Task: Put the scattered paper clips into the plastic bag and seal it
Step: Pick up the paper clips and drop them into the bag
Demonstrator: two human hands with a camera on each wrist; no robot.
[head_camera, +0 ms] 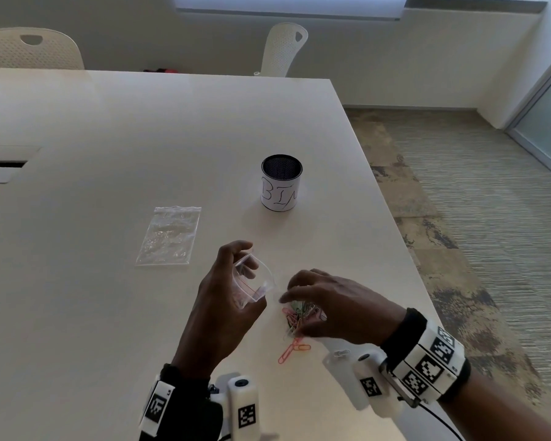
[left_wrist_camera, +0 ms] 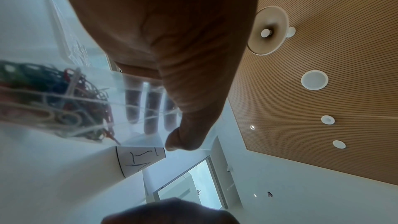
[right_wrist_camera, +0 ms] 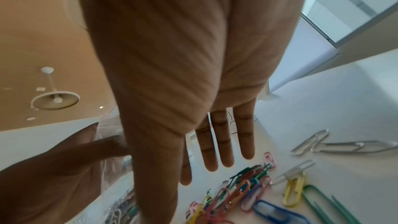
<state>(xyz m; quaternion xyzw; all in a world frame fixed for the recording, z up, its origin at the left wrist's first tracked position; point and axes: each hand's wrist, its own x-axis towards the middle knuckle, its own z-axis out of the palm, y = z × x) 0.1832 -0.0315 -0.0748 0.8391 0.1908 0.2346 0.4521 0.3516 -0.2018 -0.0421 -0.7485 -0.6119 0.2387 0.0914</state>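
— What lies around you, left to right?

— A second plastic bag (head_camera: 169,235) lies flat, then your left hand (head_camera: 223,300) grips an open plastic bag (head_camera: 252,283) holding clips. Behind stands a cup (head_camera: 281,183) marked "BIN".

— And right?

— Your right hand (head_camera: 334,308) hovers, fingers straight, over the paper clips (head_camera: 296,326) on the table (head_camera: 109,138).

On the table (head_camera: 109,128), bag (head_camera: 169,236) left of cup (head_camera: 281,183), clips (head_camera: 295,319) nearest.

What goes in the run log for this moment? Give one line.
left hand: holds open plastic bag | right hand: open over paper clips | seal: not yet
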